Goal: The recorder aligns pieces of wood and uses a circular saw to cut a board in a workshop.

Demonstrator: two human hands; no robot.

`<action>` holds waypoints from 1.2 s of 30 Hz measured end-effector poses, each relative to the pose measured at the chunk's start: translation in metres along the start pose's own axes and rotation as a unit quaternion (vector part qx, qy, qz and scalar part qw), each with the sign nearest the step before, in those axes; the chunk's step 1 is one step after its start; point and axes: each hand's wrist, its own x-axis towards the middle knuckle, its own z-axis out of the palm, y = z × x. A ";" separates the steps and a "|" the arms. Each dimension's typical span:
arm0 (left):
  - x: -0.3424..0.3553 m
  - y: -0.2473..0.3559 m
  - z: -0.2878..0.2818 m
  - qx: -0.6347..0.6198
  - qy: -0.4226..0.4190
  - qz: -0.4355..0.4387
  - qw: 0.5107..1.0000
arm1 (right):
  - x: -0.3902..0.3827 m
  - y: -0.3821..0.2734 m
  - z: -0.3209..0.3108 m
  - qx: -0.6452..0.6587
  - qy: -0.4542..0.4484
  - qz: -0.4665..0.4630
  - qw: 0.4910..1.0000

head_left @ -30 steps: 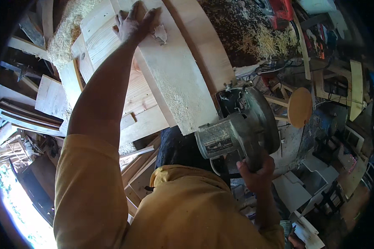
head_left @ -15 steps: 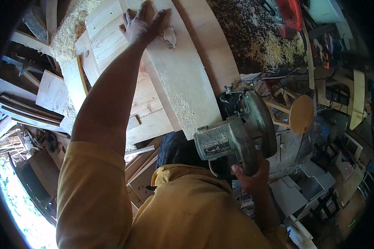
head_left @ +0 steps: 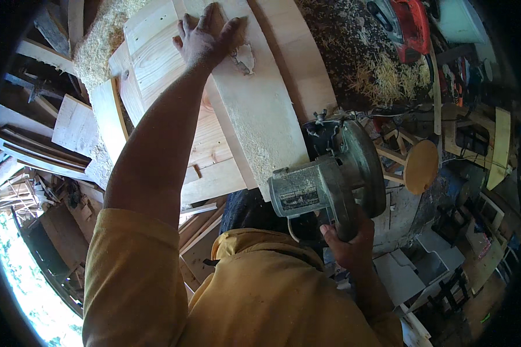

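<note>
My left hand [head_left: 204, 43], fingers spread, lies flat on a pale wooden board [head_left: 266, 110] dusted with sawdust. A torn, flaky patch [head_left: 244, 59] shows on the board beside that hand. My right hand [head_left: 353, 242] is wrapped around the rear handle of a dusty grey-green circular saw [head_left: 301, 194]. The saw sits at the board's near right end, its round guard on the right side. Its blade and the cutting line are hidden beneath the body. More planks [head_left: 211, 139] lie under and to the left of the board, with a wider brown board [head_left: 307, 69] to the right.
A red power tool [head_left: 408, 26] rests at the far right near wood shavings [head_left: 391, 78]. A round-topped wooden stool [head_left: 421, 168] stands right of the saw. Boards and offcuts [head_left: 78, 124] crowd the left, around a sawdust heap [head_left: 101, 43]. Cables [head_left: 388, 113] run behind the saw.
The view has shifted slightly, so most things appear a little lower and to the right. The saw has edged slightly farther along the board. Both hands keep their places.
</note>
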 end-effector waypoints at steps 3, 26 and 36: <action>-0.001 0.002 -0.003 0.013 -0.003 0.004 1.000 | 0.007 -0.004 0.002 -0.025 0.004 -0.022 0.999; -0.001 0.012 -0.015 -0.028 -0.045 -0.025 0.998 | 0.037 -0.023 0.009 0.003 0.033 -0.009 0.999; 0.000 0.010 -0.016 -0.019 -0.049 -0.028 0.998 | 0.052 -0.036 0.010 -0.010 0.027 -0.032 0.999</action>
